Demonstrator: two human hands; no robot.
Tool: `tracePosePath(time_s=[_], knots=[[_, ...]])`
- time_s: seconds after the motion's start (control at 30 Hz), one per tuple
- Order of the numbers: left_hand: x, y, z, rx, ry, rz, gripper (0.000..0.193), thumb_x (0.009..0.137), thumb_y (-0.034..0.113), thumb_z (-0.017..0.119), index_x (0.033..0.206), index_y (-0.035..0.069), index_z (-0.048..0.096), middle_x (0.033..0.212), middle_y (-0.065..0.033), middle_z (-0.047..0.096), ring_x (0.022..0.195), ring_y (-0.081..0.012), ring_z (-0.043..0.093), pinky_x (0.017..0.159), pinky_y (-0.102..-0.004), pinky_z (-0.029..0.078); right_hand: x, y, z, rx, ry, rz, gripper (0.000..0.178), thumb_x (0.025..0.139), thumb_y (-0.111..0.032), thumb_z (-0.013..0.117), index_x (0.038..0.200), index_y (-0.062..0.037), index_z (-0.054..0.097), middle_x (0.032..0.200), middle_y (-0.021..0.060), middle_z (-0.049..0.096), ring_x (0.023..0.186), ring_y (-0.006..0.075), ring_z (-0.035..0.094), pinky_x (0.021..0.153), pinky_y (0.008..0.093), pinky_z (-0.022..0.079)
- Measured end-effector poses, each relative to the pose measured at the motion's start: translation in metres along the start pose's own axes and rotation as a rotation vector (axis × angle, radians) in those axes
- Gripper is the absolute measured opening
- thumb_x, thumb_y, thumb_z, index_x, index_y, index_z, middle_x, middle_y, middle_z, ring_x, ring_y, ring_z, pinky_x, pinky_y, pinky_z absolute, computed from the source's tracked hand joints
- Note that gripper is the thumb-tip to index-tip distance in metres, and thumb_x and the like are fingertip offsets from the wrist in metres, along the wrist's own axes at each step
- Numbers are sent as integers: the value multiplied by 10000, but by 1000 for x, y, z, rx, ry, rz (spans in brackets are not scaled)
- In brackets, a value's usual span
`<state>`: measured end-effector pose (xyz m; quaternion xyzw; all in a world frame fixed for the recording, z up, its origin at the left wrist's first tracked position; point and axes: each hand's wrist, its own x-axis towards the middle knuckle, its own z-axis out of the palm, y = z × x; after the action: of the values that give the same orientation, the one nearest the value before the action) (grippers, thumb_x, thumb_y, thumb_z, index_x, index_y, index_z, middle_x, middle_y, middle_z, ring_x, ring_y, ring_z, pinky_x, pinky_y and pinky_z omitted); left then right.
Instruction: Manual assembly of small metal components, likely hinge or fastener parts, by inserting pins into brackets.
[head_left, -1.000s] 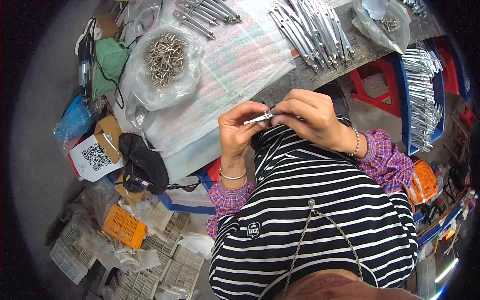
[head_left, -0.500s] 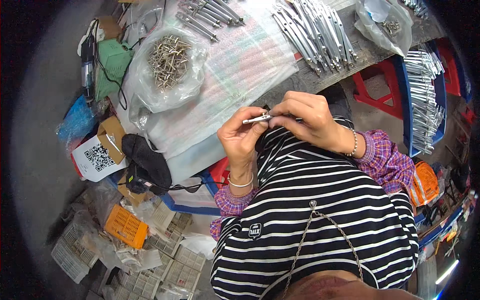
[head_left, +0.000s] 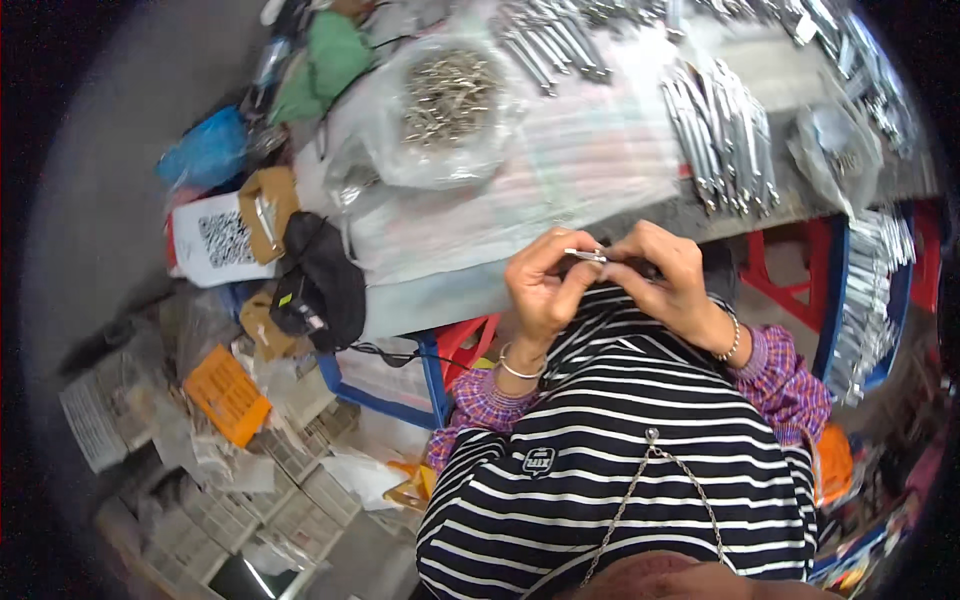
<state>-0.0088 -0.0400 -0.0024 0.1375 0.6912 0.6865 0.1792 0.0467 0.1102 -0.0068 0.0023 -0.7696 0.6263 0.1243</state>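
In front of my striped top, my left hand [head_left: 542, 290] pinches a short, slim silver metal piece [head_left: 583, 256] between thumb and fingers. My right hand [head_left: 672, 282] is closed at the piece's right end, thumb and fingertips together. Whatever those fingertips grip is hidden. On the worktable beyond, a clear plastic bag [head_left: 385, 160] lies spread around a heap of small metal pins [head_left: 447, 98]. A row of long silver metal bars [head_left: 718, 135] rests to the right of it, and more bars [head_left: 555, 40] lie at the back.
Right of the table, a blue crate [head_left: 835, 335] holds many silver bars. A clear bag [head_left: 835, 150] with small parts sits on the table's right end. At left are a black cloth item [head_left: 325, 275], a printed white card [head_left: 212, 240] and an orange basket [head_left: 226, 395].
The view has shifted, so the table and both hands appear farther right. My hands still meet at the small metal piece, which now shows less beyond my left fingers.
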Motion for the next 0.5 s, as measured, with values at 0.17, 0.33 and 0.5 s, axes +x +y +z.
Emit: tracePosePath(time_s=[0.17,0.33,0.5], knots=[[-2,-6,-17,-283,53,53,138,774,64,604,852,-46,577,811,-102,574,724,-159,528,681,-253,414,19,-13,2,126,-196,105,165,732,-49,652,863,27,585,761,98,583,678,143,591,566,242,465],[-5,-6,-45,-503,35,-3,169,834,121,545,922,-12,490,783,-209,590,725,-271,581,695,-370,470,73,-18,5,-328,-272,-172,196,728,-34,599,919,2,571,817,128,581,707,296,570,610,341,452],[-12,-13,-63,-547,66,2,182,825,140,574,923,1,511,709,-176,592,646,-261,575,645,-365,473,151,13,50,-590,-212,-383,216,683,33,536,893,-4,565,815,124,549,755,310,555,645,380,456]])
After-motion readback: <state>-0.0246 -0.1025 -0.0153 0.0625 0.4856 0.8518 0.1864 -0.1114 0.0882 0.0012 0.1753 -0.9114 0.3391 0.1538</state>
